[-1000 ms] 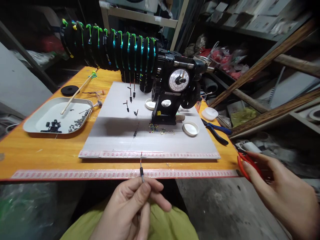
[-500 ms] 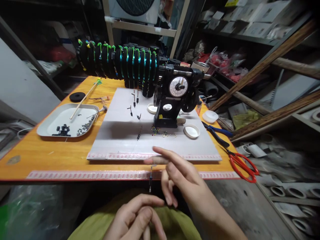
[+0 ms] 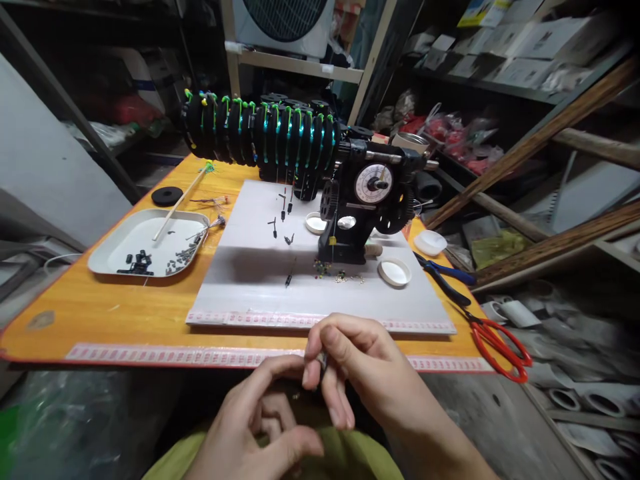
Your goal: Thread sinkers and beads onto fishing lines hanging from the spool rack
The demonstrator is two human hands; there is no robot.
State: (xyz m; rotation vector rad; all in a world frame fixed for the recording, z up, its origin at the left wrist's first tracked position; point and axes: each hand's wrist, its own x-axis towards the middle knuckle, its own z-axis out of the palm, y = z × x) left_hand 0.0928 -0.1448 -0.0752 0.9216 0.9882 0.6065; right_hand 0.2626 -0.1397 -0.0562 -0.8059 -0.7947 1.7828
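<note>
Over my lap, in front of the table edge, my right hand point(image 3: 360, 367) is closed in a pinch. A sliver of a small dark piece point(image 3: 323, 364) shows between its fingers; the rest is hidden. My left hand point(image 3: 260, 420) is just beside it, thumb and forefinger spread apart and the other fingers curled. Its forefinger tip reaches the right fingertips; whether they touch I cannot tell. Beyond the hands, a white board point(image 3: 240, 287) bears several small black pieces, one of them a thin black piece point(image 3: 289, 280), and scattered coloured beads point(image 3: 321, 268).
A black machine with a dial point(image 3: 374, 183) and a ribbed black roller point(image 3: 260, 137) stands on the board. At left is a white tray point(image 3: 115, 233) with black parts and a wooden stick point(image 3: 183, 200). Red-handled scissors point(image 3: 500, 350) and blue-handled pliers point(image 3: 450, 272) lie at right.
My right fingers have closed from stretched out to a pinch around the small dark piece that hung below them. My left thumb and forefinger have spread apart. The view has shifted slightly.
</note>
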